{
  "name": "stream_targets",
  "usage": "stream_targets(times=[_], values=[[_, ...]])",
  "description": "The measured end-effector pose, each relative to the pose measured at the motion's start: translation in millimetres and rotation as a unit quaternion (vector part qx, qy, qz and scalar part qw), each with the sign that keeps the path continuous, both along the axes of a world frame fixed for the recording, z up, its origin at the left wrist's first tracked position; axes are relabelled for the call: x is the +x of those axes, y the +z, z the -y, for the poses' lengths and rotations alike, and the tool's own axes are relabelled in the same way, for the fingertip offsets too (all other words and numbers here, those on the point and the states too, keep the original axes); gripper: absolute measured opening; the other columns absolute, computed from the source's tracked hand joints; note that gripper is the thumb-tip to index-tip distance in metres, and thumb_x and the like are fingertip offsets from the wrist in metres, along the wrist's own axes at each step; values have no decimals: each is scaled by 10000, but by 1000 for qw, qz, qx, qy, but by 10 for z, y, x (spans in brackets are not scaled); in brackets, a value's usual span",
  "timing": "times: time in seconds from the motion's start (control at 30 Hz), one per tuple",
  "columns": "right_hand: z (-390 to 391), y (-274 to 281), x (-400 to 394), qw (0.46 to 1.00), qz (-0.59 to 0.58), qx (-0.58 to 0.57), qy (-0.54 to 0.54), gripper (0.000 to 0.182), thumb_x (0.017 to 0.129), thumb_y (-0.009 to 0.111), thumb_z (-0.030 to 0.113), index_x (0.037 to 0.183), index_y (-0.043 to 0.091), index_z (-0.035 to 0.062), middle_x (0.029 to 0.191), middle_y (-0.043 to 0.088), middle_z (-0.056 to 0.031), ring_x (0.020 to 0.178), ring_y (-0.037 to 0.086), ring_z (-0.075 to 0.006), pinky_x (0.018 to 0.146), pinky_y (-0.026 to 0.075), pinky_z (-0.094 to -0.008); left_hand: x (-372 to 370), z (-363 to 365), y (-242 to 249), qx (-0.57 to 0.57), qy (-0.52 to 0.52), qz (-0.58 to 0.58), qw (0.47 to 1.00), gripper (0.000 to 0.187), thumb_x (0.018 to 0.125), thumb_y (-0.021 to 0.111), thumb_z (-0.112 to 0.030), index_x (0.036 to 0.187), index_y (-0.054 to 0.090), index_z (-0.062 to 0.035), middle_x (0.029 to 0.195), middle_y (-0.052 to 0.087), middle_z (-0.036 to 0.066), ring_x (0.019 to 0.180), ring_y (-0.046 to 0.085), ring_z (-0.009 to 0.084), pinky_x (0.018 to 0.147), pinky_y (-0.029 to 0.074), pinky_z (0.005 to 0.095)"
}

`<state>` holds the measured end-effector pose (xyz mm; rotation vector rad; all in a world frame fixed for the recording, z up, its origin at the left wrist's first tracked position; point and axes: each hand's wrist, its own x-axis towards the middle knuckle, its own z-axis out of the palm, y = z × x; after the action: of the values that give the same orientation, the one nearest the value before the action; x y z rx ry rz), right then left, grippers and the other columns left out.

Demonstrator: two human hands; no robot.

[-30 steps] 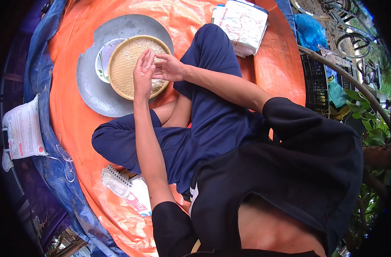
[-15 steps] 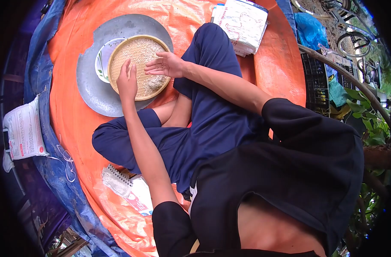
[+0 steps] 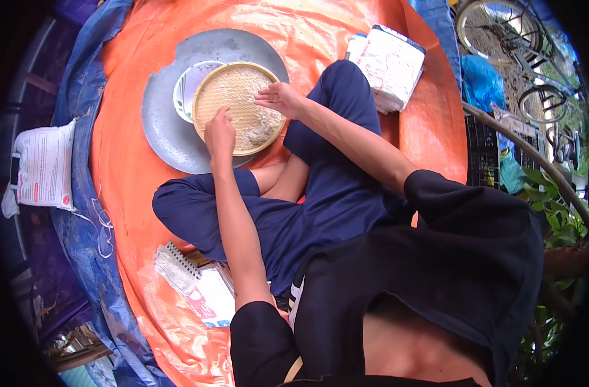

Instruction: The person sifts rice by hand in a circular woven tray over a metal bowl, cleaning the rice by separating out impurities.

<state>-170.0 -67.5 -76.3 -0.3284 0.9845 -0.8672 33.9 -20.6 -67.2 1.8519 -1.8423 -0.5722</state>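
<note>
A round woven basket (image 3: 207, 82) holds pale grain, heaped more thickly at its lower right. It rests partly over a white plate with a leaf pattern (image 3: 183, 95), on a large round grey metal tray (image 3: 162, 132). My left hand (image 3: 221, 133) is over the basket's lower left part, fingers curled together; what they hold, if anything, is hidden. At the basket's right rim, my right hand (image 3: 283, 100) has its fingers stretched out and its palm turned up. Small specks seem to lie on its fingers.
Orange tarp (image 3: 130, 213) lies under my crossed legs. Stacked white printed bags (image 3: 391, 68) are at the upper right, a spiral notebook (image 3: 178, 266) and papers at the lower left. A white packet (image 3: 44, 166) lies on blue tarp. Bicycles (image 3: 501, 32) and black crates stand beyond.
The view has shifted, so the scene sits further right. My left hand has gone from spread fingers to curled ones and moved lower on the basket. My right hand has drawn back to the right rim.
</note>
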Motion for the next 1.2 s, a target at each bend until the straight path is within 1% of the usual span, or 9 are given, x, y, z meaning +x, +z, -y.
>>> stream_targets(times=[0.13,0.37,0.47,0.5,0.67,0.77,0.87,1.07,1.2], values=[[578,428,560,992,-41,-96,64,344,910,378,85,1125,458,-171,1153,527,-299,1048,568,-366,932,497,-393,-186,-53,122,-25,-35,72,997,273,846,540,-129,1102,635,-108,854,676,167,745,658,321,691,506,417],[1552,435,1609,957,-203,-119,168,352,883,458,167,1068,541,-121,1071,604,-244,970,623,-323,841,544,-381,-361,-200,-155,-46,-120,-67,989,252,813,528,-128,1024,649,-61,918,648,202,866,620,364,776,484,451],[1868,151,1771,744,-415,-345,394,295,808,513,219,971,648,13,881,661,-157,831,649,-269,720,543,-398,-420,-318,22,-41,-137,-42,989,230,782,541,-82,976,659,-51,887,651,186,830,628,355,751,495,455],[1703,366,1797,742,-448,-281,412,309,815,505,245,977,652,27,880,668,-153,819,654,-265,731,537,-407,-420,-332,69,-27,-144,-32,989,233,781,544,-84,980,661,-54,887,652,185,820,629,358,749,498,457],[1714,118,1815,466,-514,-534,483,346,876,485,285,1025,654,22,1035,643,-216,880,628,-404,839,492,-441,-366,-289,52,-20,-140,-38,989,224,795,545,-95,982,656,-43,878,644,182,844,626,350,753,497,445],[1508,253,1672,602,-502,-507,359,364,895,491,291,1168,609,81,1091,627,-216,1046,579,-374,916,450,-418,-325,-237,-45,-42,-137,-21,989,271,791,588,-123,1045,625,-37,1005,612,177,977,586,335,808,480,433],[1174,282,1461,625,-491,-583,170,366,899,503,231,1227,555,78,1252,538,-215,1120,534,-392,945,434,-435,-337,-185,-100,-91,-123,89,984,422,765,662,-182,1147,565,-34,1205,509,183,1156,477,334,910,427,442],[-2,476,460,650,-527,-536,113,338,915,494,144,1240,532,57,1343,466,-197,1231,457,-350,974,418,-400,-434,-171,-208,-79,-120,139,980,650,697,759,-311,1227,501,-35,1370,360,205,1286,334,350,1041,294,496],[-326,464,-96,753,-503,-398,150,257,922,484,133,1093,617,-5,1097,632,-160,1020,600,-245,864,469,-327,-485,-213,-273,-76,-156,151,973,556,691,754,-275,1155,557,-39,1349,396,194,1265,358,332,1030,307,469]])
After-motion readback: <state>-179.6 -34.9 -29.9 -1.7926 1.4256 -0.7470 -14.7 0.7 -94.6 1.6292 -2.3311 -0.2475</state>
